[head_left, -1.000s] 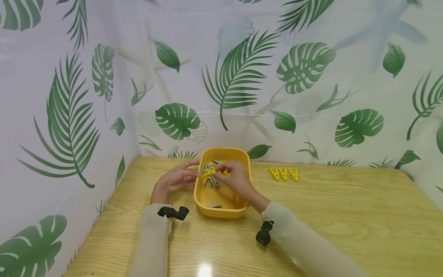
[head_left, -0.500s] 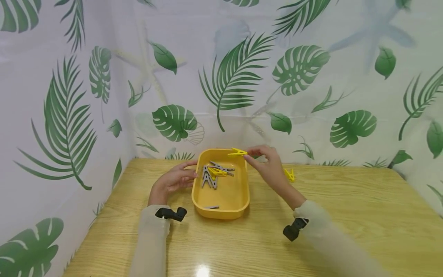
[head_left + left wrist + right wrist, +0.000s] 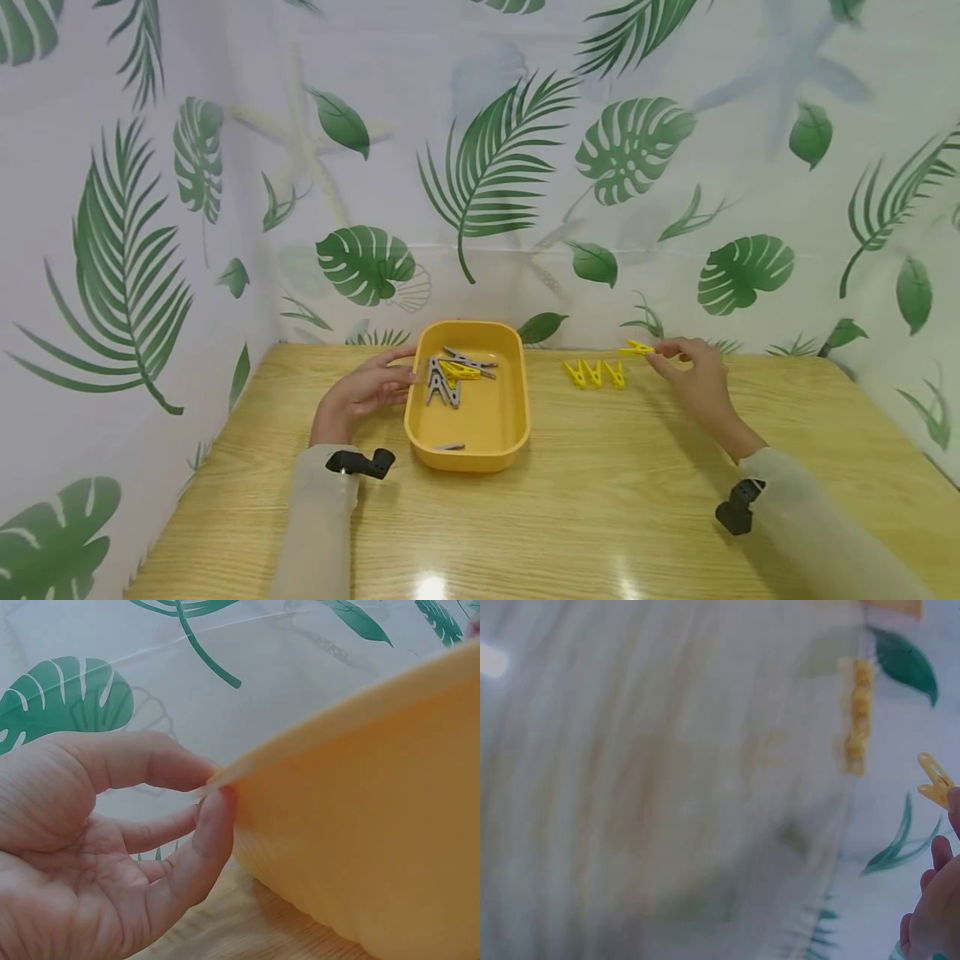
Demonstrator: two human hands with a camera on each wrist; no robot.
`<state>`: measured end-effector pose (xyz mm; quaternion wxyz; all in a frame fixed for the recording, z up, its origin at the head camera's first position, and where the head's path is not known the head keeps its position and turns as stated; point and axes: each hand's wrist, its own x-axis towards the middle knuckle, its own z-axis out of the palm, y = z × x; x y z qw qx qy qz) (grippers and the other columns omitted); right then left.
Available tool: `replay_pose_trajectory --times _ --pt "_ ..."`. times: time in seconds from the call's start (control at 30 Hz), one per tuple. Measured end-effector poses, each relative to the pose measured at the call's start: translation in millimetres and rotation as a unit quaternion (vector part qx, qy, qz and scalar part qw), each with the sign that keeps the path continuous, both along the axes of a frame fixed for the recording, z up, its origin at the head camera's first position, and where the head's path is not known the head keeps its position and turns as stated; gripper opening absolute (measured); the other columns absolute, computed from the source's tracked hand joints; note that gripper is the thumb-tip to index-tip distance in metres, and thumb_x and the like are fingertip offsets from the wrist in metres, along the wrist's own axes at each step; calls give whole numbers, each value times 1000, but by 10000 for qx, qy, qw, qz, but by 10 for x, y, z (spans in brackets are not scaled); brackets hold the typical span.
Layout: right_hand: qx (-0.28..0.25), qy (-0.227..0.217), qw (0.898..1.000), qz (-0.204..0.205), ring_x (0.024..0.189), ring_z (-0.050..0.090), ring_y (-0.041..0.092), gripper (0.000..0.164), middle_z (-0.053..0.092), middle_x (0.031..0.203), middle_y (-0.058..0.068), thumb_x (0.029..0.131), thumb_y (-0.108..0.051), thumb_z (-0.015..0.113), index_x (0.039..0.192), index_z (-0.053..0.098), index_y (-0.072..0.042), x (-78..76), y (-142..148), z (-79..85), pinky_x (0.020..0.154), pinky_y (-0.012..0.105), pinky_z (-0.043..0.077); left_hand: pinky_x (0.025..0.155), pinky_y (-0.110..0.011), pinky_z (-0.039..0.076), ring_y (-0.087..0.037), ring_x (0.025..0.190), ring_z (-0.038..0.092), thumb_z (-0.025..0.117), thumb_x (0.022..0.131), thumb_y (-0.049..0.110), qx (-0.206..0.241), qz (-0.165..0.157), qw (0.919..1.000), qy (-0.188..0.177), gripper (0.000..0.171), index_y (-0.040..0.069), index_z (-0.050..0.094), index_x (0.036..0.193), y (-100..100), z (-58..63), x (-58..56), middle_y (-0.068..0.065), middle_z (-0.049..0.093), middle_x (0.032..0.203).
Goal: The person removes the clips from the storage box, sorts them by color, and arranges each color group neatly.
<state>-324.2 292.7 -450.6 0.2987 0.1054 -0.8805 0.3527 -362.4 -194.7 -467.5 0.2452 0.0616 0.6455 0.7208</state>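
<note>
The left hand is bent at the left side of a yellow-orange plastic tray with rounded corners, its thumb and a fingertip pinching the rim while the other fingers lie outside the wall; such a light hold probably keeps the tray from sliding and leaves its inside unobstructed. The right hand pinches one end of a yellow plastic clothes-peg between thumb and fingers, so the forked end points free towards the left, a grip that seems chosen for careful turning. That peg hangs above the back of the light wood-grain table, just beyond the right end of three yellow V-shaped pegs. These sit side by side in a row, forks all towards the leaf-printed white backdrop, a uniform spacing and direction that suggest deliberate arranging. Inside the tray, V-shaped grey pegs lie loosely heaped with yellow ones near the left wall, close to the pinching hand, their overlap making an exact count unclear. One grey piece lies apart by the near wall, probably simply left where it fell.
</note>
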Motion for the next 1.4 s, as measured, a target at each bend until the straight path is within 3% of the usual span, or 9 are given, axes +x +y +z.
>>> replay_pose_trajectory --times 0.13,0.27,0.33,0.53,0.77,1.13,1.4 --pt "251 -241 9985 -422 89 56 32 13 70 91 23 88 -8 78 95 74 3 42 160 -94 83 43 39 84 -27 59 -11 101 68 56 101 2 -13 -31 10000 -17 65 7 30 159 -14 0 -1 -15 60 138" --pt "330 -689 9954 -580 95 54 42 15 67 95 26 91 -11 75 96 72 2 87 217 -133 83 65 31 82 -27 60 -11 99 69 56 101 2 17 -45 10000 9 64 7 30 159 -15 11 1 -11 64 132" --pt "378 -863 9936 -631 96 53 44 16 66 96 26 93 -13 74 96 71 2 98 224 -145 83 70 28 82 -27 60 -10 99 69 55 102 2 17 -75 10000 47 64 6 29 160 -16 16 5 -11 64 132" --pt "693 -1235 9864 -832 96 52 43 17 68 93 23 92 -17 74 90 71 -1 65 221 -230 80 67 29 83 -26 60 -10 100 69 56 101 3 57 -116 9999 59 66 5 27 160 -26 16 16 -11 63 134" --pt "960 -1665 9789 -695 100 49 48 20 66 100 26 92 -20 75 86 70 -2 6 212 -327 82 67 28 81 -26 60 -10 98 70 57 100 1 176 -119 9998 34 66 5 28 160 -26 22 24 -7 66 127" --pt "1083 -1850 9750 -585 99 50 50 22 66 96 24 91 -23 75 83 68 -4 -17 110 -306 79 65 32 81 -26 60 -10 98 69 54 102 1 80 -78 9999 17 63 6 29 159 -6 30 30 -15 60 139" --pt "980 -1937 9747 -537 98 49 47 23 66 99 23 92 -24 76 90 69 -2 -17 60 -274 80 62 30 78 -25 60 -10 95 70 55 100 -1 245 -49 9996 -104 65 6 29 159 -10 46 36 -11 65 129"
